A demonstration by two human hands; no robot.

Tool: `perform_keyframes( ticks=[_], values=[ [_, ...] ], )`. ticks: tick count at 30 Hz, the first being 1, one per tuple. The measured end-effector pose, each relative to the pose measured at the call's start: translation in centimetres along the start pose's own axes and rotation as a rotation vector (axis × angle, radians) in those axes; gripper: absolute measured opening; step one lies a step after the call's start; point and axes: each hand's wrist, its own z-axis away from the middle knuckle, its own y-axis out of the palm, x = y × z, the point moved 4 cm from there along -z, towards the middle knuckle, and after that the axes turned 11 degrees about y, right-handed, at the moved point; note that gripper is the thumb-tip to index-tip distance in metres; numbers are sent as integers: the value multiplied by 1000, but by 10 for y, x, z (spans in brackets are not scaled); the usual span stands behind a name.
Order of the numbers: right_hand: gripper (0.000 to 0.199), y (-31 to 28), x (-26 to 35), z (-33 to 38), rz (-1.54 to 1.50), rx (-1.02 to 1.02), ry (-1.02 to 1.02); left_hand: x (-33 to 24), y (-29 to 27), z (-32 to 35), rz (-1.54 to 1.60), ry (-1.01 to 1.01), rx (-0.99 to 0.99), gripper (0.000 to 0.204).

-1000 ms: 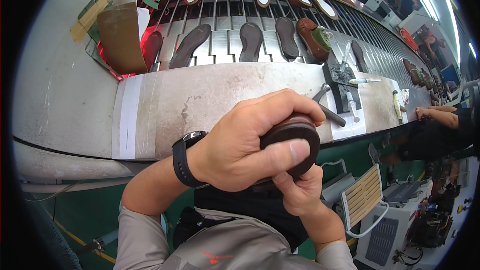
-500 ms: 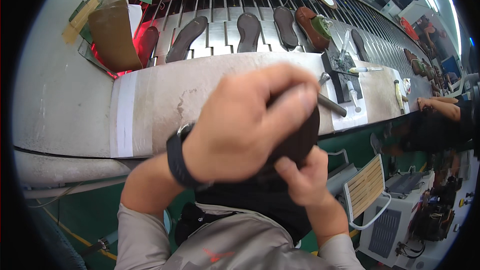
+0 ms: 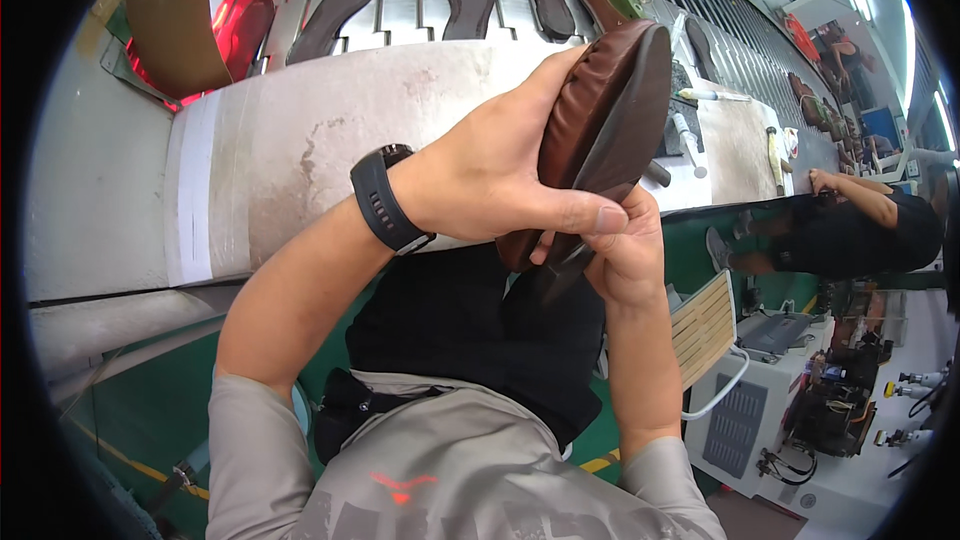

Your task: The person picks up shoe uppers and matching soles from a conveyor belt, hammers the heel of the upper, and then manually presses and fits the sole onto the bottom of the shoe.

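Fingers of both hands clamp brown shoe upright.

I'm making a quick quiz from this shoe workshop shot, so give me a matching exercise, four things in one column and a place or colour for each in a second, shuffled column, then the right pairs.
Things:
1. brown shoe
2. black watch
3. loose dark soles
4. co-worker

Places or colours:
A. on the left wrist
B. at the right edge, arm on the bench
C. gripped in the left hand, with the right hand at its lower end
D. in a row on the slatted conveyor beyond the bench

Pairs: 1-C, 2-A, 3-D, 4-B
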Motion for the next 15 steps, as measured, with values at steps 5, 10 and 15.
perform_keyframes(
  ticks=[5,10,15],
  values=[
    [29,1,-1,0,19,-18,7,-1,2,2,106,-40,-4,100],
    [29,-2,-1,3,34,-15,21,3,3,3,31,21,-2,95],
    [29,5,1,4,23,-29,21,1,3,4,38,-43,13,93]
  ],
)
